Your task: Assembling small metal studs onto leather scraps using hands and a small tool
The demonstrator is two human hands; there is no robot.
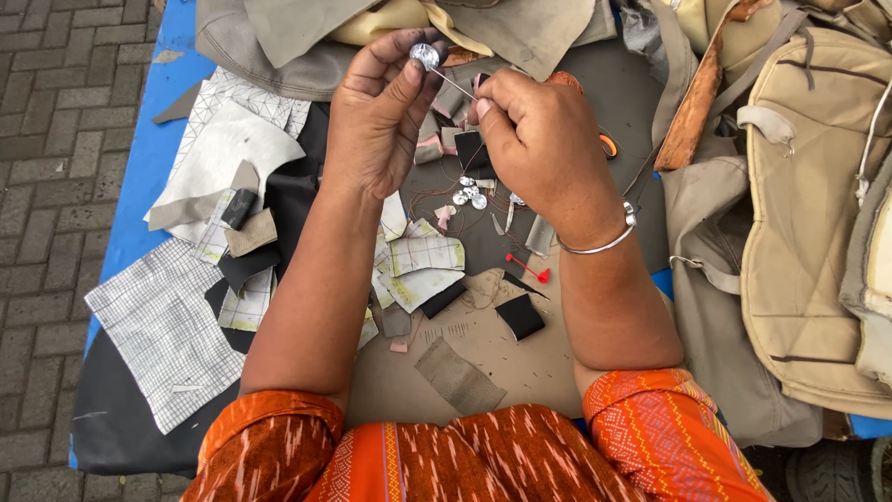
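Button: a small, round, shiny silver metal button [425, 56] sat at upper centre of the frame, at the fingertips of the left hand [381, 116], just left of the right hand [537, 139].
Needle: a thin, straight metal needle [453, 85] ran from beneath the button down-right to the right hand's fingertips.
Hidden parts: the button's underside was covered by the left fingers; the needle's far end vanished inside the right-hand pinch; any thread was too fine to make out.
Left hand: fingers curled together, thumb and fingertips pinching the button.
Right hand: fingers bunched tight, pinching the needle; a plain silver metal bangle [604, 244] circled the wrist.
Surroundings: a cluster of loose silver buttons [468, 193] lay below the hands at centre, among checked white fabric scraps [165, 330], black fabric pieces [520, 316] and a red-headed pin [530, 270]; beige stitched fabric covers [818, 214] filled the right of the frame.
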